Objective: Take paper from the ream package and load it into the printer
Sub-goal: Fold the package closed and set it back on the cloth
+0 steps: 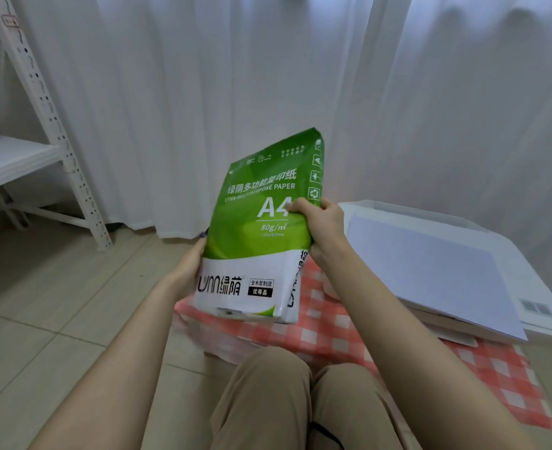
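A green and white A4 ream package (261, 222) is held tilted in the air in front of me, its far end raised toward the curtain. My left hand (191, 258) grips its left edge near the white lower part. My right hand (320, 222) clasps its right edge, thumb over the green face. To the right, a white printer (534, 287) sits low on the red checked cloth (333, 332), with a white sheet (430, 271) lying flat across its top. The near end of the package shows a small opening.
A white metal shelf rack (50, 125) stands at the left over the beige tile floor (57, 303). White curtains (268, 76) hang across the back. My knees in tan trousers (284, 401) are at the bottom. A small white round object (329, 287) lies on the cloth behind my right forearm.
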Available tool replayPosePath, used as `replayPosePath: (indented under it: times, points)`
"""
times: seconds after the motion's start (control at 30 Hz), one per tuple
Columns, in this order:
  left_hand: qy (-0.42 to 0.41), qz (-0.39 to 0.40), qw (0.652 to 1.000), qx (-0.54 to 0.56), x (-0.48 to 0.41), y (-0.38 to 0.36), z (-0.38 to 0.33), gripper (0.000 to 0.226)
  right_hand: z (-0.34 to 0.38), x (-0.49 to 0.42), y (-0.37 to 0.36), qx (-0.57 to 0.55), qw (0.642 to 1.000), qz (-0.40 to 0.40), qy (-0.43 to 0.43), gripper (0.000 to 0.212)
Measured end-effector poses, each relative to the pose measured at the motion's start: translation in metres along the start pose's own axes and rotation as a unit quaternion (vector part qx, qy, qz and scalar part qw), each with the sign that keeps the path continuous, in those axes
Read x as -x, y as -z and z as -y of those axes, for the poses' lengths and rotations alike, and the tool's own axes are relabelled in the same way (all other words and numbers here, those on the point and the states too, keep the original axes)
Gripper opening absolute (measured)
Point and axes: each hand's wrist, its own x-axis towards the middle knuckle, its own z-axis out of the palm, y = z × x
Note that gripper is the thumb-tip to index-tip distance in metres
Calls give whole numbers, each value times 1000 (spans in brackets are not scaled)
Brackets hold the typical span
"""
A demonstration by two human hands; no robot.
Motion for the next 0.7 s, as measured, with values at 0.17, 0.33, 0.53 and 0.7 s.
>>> replayPosePath:
  times: [0.17,0.33,0.53,0.7]
  points:
    - [17,50,996,66,-24,23,9,38,-5,-18,9,14,999,37,-21,17]
    - [-8,7,999,41,-43,18,9,24,-20,-38,10,60,997,26,-29,31]
    - [-25,-50,998,-35,-77,20,-2,18,-47,-77,19,59,995,-33,-73,25]
    - [-39,-55,995,-77,-106,20,-12,7,-67,-113,18,116,986,-70,-98,16]
